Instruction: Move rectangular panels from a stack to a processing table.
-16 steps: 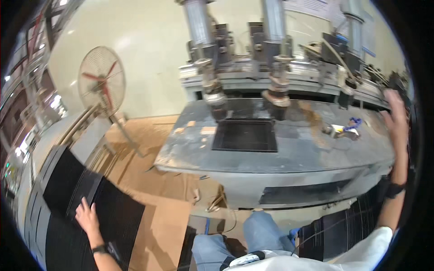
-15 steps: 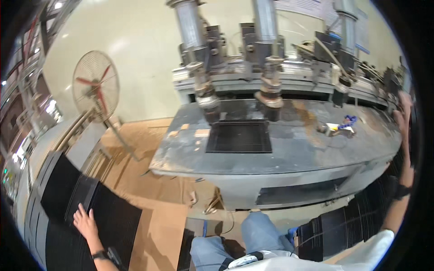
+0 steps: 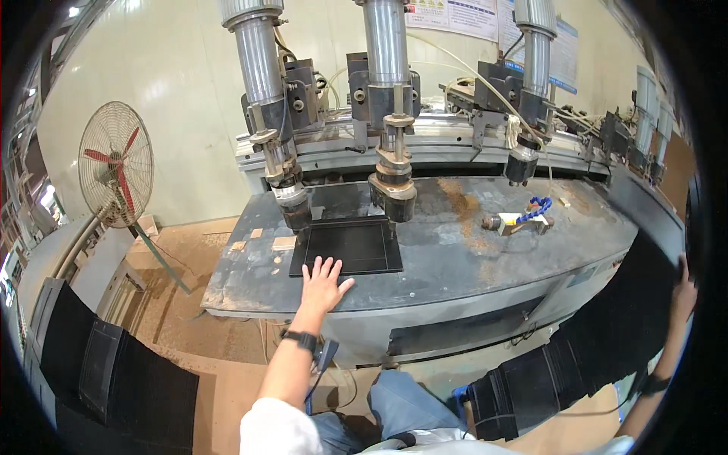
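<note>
A flat black rectangular panel (image 3: 345, 246) with a grooved border lies on the grey machine table (image 3: 447, 273), below two drill heads (image 3: 393, 178). My left hand (image 3: 324, 287) rests at the panel's near edge with fingers spread, touching it and holding nothing. At the far right, my right hand (image 3: 684, 292) has its fingers closed at the edge of a raised dark panel (image 3: 644, 208), which is blurred. Part of that hand is cut off by the dark rim of the picture. Beneath the raised panel stands a long row of black panels (image 3: 561, 364).
Another stack of black panels (image 3: 144, 387) stands at the lower left. A red-bladed fan (image 3: 115, 163) is behind it. On the table are small wood pieces (image 3: 283, 243), sawdust (image 3: 457, 199) and a fitting with a blue coiled hose (image 3: 538, 208). A third drill head (image 3: 522, 163) hangs at right.
My left hand has left the left stack and come to the panel on the table. My right hand has moved lower, with a raised panel now visible by it. The view has turned right.
</note>
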### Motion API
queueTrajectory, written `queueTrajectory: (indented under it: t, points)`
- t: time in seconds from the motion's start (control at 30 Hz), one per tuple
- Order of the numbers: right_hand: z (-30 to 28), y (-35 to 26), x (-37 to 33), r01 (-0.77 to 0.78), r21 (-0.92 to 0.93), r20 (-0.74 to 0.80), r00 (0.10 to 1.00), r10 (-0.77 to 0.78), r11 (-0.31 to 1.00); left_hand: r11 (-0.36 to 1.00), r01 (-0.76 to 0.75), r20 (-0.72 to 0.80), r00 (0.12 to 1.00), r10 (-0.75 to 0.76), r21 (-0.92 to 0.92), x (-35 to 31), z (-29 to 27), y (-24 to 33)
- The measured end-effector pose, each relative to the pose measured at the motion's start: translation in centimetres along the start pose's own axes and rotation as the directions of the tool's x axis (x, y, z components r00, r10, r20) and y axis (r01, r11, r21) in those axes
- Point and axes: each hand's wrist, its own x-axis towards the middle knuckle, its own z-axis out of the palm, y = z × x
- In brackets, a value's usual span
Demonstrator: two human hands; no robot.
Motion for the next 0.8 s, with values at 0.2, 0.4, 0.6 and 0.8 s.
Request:
queueTrajectory:
  t: [0.2,0.4,0.6,0.8]
  points:
    - [-4.2,-24.2,-1.8,0.522,0.645,-0.316,0.848,-0.426,0.559,0.991,0.135,0.169,0.977,-0.132,-0.002,0.8,0.9,0.5]
    - [-1.1,-45.1,-8.1,0.490,0.851,-0.341,0.790,-0.509,0.190,0.994,-0.108,-0.107,0.988,0.109,0.018,-7.1,-2.5,2.8]
    - [-0.5,-56.5,-13.3,0.374,0.911,-0.184,0.746,-0.640,0.175,0.904,-0.353,-0.245,0.879,0.409,0.241,-21.9,-11.3,-1.7]
    - [-0.2,-64.0,-13.0,0.374,0.921,-0.185,0.667,-0.722,0.110,0.779,-0.141,-0.168,0.939,0.301,0.611,-30.7,-25.9,-4.1]
